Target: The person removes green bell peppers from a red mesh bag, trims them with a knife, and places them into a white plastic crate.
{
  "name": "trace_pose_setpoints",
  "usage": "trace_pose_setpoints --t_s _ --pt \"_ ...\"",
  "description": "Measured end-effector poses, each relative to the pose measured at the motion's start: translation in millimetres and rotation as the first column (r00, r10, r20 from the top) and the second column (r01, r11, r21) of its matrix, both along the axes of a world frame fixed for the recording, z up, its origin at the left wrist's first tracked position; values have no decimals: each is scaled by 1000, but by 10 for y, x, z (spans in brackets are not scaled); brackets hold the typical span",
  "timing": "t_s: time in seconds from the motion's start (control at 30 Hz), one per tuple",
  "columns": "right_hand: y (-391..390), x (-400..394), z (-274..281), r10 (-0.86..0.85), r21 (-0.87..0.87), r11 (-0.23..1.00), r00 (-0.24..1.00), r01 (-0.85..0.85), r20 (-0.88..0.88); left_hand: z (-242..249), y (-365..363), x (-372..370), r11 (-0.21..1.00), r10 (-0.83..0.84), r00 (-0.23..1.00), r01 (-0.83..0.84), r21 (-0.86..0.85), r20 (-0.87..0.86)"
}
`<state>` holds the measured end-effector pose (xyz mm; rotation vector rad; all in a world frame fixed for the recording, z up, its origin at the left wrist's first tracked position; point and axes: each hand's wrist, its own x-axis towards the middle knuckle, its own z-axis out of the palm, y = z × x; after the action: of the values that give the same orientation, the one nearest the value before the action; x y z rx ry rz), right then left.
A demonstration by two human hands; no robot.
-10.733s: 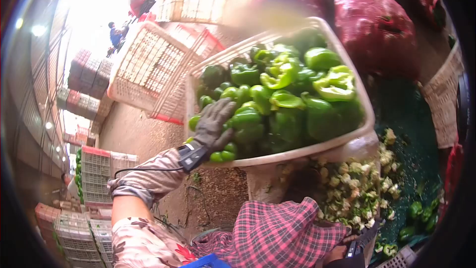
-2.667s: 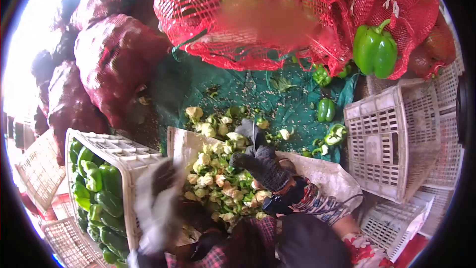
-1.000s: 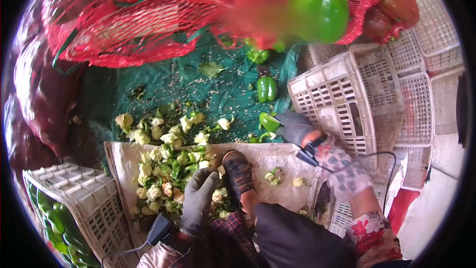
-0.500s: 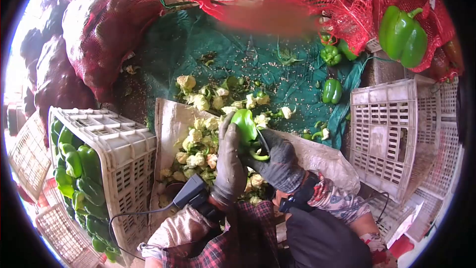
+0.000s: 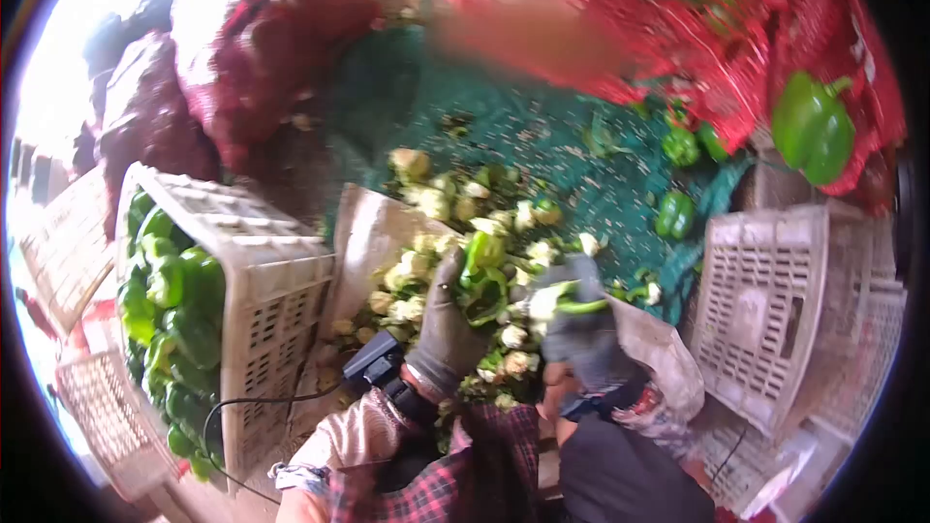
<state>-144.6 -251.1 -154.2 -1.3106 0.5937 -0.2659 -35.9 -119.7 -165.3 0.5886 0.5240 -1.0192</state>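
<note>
My gloved left hand (image 5: 448,334) is closed around a green bell pepper (image 5: 481,261), whose open, hollow end faces me. To its right, my gloved right hand (image 5: 584,334) is smeared by motion and grips a pale pepper core (image 5: 549,302) with a curved green stem. The two hands are apart. Beneath and beyond them lies a heap of cut pepper cores (image 5: 412,276), spread over a whitish sack (image 5: 368,223) and the green sheet (image 5: 542,150).
On my left, a tilted white crate (image 5: 276,271) is packed with green peppers (image 5: 184,300). More crates (image 5: 756,300) stand at right. Red mesh sacks (image 5: 697,29) lie at the far side, with a large pepper (image 5: 814,126) on one. Full dark-red sacks (image 5: 257,39) are stacked at far left.
The core has come away from the pepper, leaving it hollow. My right hand has moved right with the core, away from the left hand. The whole view has shifted slightly.
</note>
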Motion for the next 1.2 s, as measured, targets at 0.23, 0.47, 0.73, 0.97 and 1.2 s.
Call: trace_pose_setpoints --t_s 0.23,0.47,0.73,0.97,1.2 --pt "-123 -204 -248 100 -99 988 978 -120 -185 831 469 285 981 195 967 -191 -38 163" --pt "478 -623 -545 405 98 913 847 -397 -346 2085 2014 469 449 -245 250 -827 338 937" --pt "523 -794 -734 409 192 912 785 -361 -465 1479 2966 1926 -293 -890 420 -824 484 177" --pt "82 -544 -740 379 171 925 816 -338 -436 1287 2912 1948 -220 -975 140 -726 652 -173" --pt "-670 -633 -659 -277 -378 916 897 138 -344 1439 2522 1736 -149 -988 142 -783 604 -60"
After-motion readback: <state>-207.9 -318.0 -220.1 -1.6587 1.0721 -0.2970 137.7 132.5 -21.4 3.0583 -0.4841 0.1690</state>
